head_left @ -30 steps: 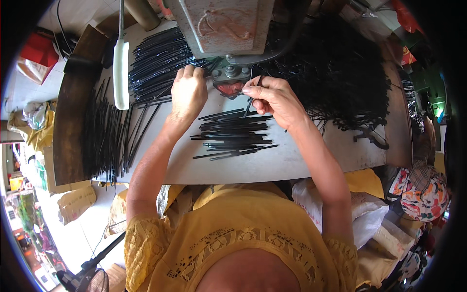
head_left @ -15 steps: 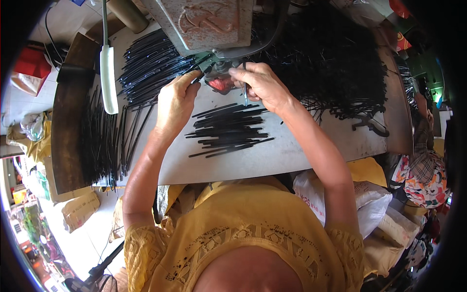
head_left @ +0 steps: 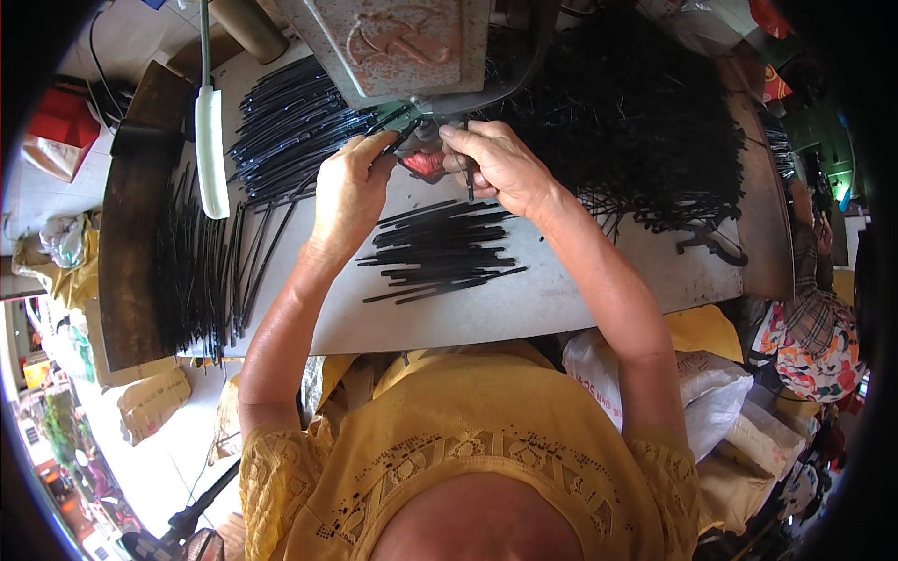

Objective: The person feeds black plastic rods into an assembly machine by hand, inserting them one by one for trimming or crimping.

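Head view shows, nearest, a yellow top, then the pale table under the forearms. On the near side of the hands, between the wrists, a small pile of black rods lies crosswise. The left hand pinches a dark rod between thumb and fingers; the right hand, with fingers curled, pinches a thin dark strip that points down toward that pile. Between the fingertips sits a red piece, just in front of the rusty grey machine. Left of the left hand stands a white lamp, and long rods stretch beyond that hand. Past the right hand spreads a big black heap.
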The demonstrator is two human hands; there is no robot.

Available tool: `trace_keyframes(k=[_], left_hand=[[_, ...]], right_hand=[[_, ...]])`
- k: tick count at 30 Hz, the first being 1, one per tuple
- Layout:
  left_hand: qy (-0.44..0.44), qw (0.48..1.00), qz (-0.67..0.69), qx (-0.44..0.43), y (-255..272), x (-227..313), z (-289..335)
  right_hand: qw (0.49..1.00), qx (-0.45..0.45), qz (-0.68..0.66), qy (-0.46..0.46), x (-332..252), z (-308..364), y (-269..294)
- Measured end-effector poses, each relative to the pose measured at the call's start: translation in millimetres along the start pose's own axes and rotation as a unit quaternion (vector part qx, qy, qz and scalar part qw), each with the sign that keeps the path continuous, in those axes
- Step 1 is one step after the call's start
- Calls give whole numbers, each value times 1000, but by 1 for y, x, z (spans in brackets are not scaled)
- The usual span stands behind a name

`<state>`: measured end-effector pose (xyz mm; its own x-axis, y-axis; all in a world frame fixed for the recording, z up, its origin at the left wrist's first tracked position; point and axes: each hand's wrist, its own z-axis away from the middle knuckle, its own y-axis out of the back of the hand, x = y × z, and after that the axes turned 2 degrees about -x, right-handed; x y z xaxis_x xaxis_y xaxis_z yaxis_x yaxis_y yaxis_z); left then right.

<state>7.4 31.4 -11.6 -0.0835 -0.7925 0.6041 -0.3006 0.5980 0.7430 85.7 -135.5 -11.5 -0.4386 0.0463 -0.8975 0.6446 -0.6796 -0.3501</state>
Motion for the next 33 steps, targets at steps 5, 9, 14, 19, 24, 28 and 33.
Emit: trace_keyframes(k=[5, 9, 14, 19, 24, 28, 33], left_hand=[[-14, 1000, -8, 8, 0, 2, -1], [-10, 1000, 13, 16, 1, 3, -2], [-14, 1000, 22, 16, 0, 0, -3], [-9, 1000, -11, -13, 3, 4, -3], [14, 1000, 12, -12, 4, 3, -3], [31, 999, 18, -12, 2, 2, -2], [4, 1000, 3, -7, 3, 1, -3]], right_hand=[[1000, 18, 11, -4, 0, -1, -1], [1000, 11, 5, -8, 0, -2, -1], [999, 29, 16, -13, -5, 1, -5], [999, 33, 22, -13, -3, 2, -5], [999, 40, 13, -4, -6, 4, -8], [1000, 21, 4, -8, -2, 1, -2], [1000, 19, -10, -16, -2, 0, -2]])
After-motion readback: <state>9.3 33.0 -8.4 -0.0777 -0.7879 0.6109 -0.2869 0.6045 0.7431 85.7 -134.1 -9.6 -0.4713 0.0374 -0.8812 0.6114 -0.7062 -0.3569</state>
